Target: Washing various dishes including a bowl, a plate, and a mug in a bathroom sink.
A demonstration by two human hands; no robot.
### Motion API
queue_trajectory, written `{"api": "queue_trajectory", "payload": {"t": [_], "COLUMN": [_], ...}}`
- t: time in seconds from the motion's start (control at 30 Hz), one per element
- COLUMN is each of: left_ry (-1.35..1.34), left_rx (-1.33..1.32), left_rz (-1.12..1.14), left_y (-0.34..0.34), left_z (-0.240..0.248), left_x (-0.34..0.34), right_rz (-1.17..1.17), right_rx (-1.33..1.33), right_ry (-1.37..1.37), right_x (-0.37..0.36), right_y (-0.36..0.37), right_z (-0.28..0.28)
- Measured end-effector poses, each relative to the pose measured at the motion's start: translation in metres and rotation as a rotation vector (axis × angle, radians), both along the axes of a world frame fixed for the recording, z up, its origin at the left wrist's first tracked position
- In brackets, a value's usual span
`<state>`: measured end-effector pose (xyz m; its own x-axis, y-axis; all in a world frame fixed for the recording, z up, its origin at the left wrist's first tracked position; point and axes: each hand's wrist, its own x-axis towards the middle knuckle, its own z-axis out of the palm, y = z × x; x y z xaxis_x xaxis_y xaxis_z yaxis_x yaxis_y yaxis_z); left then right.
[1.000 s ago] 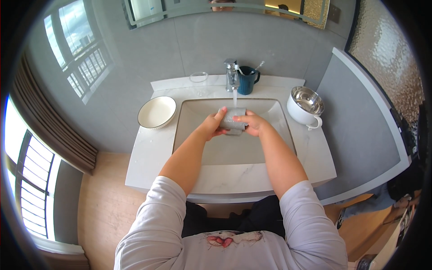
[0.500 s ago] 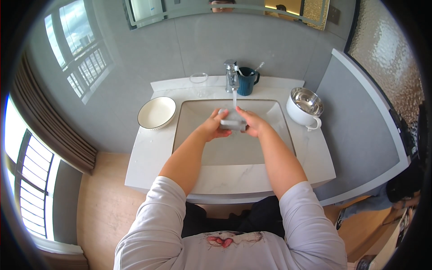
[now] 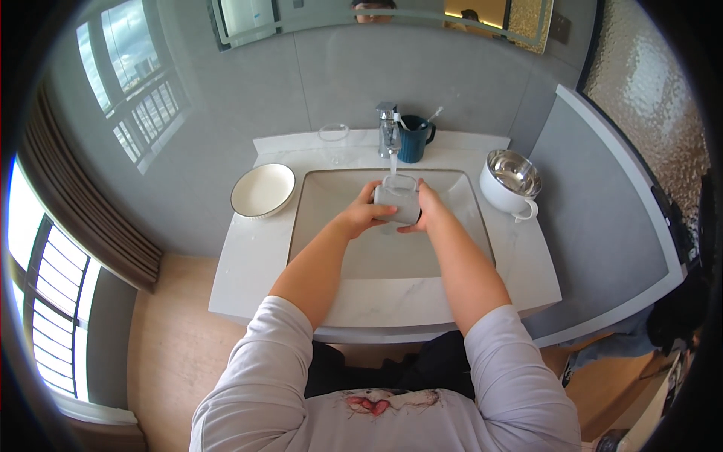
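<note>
Grey cup (image 3: 397, 205): between my 2 hands, above the sink (image 3: 407, 260), tilted, with its 1 loop handle (image 3: 398, 181) pointing away from me toward the tap.
Left hand (image 3: 366, 212): clamped on the cup's left side, thumb laid across the face nearest me.
Right hand (image 3: 425, 207): clamped on the cup's right side, some fingers curled round the near edge.
Water (image 3: 393, 164): 1 thin stream from the chrome tap (image 3: 387, 128), dropping at the handle end; I cannot tell whether any runs inside the cup.
Behind the sink: a clear glass (image 3: 334, 143) stands left of the tap; a dark blue mug (image 3: 413, 143) stands just beside the tap on its right, with toothbrushes (image 3: 434, 114) leaning in it.
Left of the sink: a cream bowl (image 3: 262, 190) with a dark rim rests on the white marbled counter (image 3: 361, 301).
Right of the sink: a white pot (image 3: 504, 184), shiny metal inside, its handle turned toward me.
My sleeves (image 3: 275, 335): pale, ending near the elbows, both forearms bare.
Wall ahead: grey panels, with a mirror (image 3: 316, 16) above.
Far right: another person's blue trouser leg (image 3: 614, 340), beyond a grey partition (image 3: 602, 226).
</note>
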<state>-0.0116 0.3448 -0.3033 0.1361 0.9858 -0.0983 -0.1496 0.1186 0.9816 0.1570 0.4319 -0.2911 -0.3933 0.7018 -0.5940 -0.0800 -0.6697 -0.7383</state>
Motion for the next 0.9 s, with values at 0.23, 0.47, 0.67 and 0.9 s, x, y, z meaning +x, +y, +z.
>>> {"api": "queue_trajectory", "payload": {"t": [0.23, 0.47, 0.67, 0.9], "left_ry": [-0.209, -0.026, 0.352, 0.749], "left_rx": [-0.496, -0.156, 0.451, 0.622], "left_rz": [-0.006, 0.153, 0.133, 0.526], "left_y": [0.013, 0.011, 0.015, 0.004], "left_z": [-0.005, -0.008, -0.019, 0.004], "left_x": [-0.023, 0.011, 0.014, 0.028], "right_rz": [0.133, -0.132, -0.078, -0.116], "right_rx": [0.370, 0.059, -0.025, 0.006], "right_ry": [0.082, 0.134, 0.036, 0.251], "right_x": [0.006, -0.001, 0.007, 0.008], "right_y": [0.014, 0.009, 0.011, 0.023], "right_z": [-0.023, -0.009, -0.014, -0.026]}}
